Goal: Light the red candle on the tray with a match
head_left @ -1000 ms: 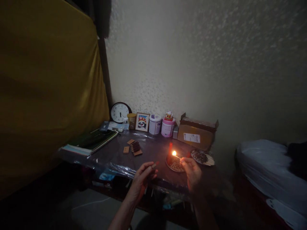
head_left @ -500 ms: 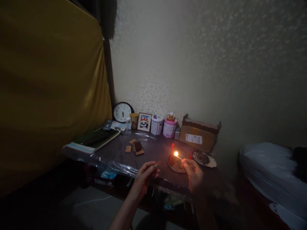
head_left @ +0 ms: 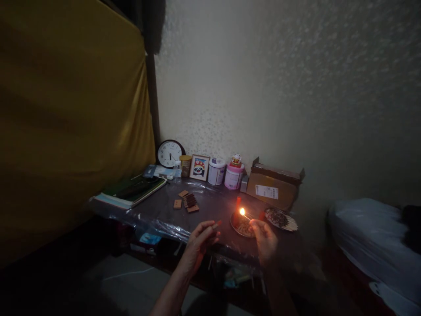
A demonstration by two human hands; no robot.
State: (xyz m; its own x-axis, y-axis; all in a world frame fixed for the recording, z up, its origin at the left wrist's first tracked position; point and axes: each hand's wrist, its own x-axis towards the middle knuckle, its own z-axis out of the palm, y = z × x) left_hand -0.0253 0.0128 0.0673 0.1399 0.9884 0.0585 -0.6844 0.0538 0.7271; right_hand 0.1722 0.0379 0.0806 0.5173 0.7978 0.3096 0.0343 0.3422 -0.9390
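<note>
My right hand (head_left: 265, 240) pinches a burning match (head_left: 247, 217) by its end, its flame tilted up to the left. Close behind the flame stands a red candle (head_left: 238, 204), upright on a round dish (head_left: 244, 236) with brown bits in it; I cannot tell whether the candle is lit. My left hand (head_left: 197, 245) is closed, thumb against fingers, on a small brownish piece with a reddish end (head_left: 217, 224), held over the table's front edge. To the right of the right hand, a plate holds several pale sticks with dark heads (head_left: 290, 222).
Small tan boxes and dark strips (head_left: 190, 202) lie mid-table. Behind stand a clock (head_left: 170, 153), a framed panda picture (head_left: 199, 168), a white tub (head_left: 216, 172), a pink tub (head_left: 233, 176) and a cardboard box (head_left: 272, 186). A book (head_left: 138, 195) lies left, by a yellow curtain (head_left: 75, 109).
The view has shifted slightly, so things on the table sit a little further right. Both hands keep nearly the same pose, and the match still burns beside the candle.
</note>
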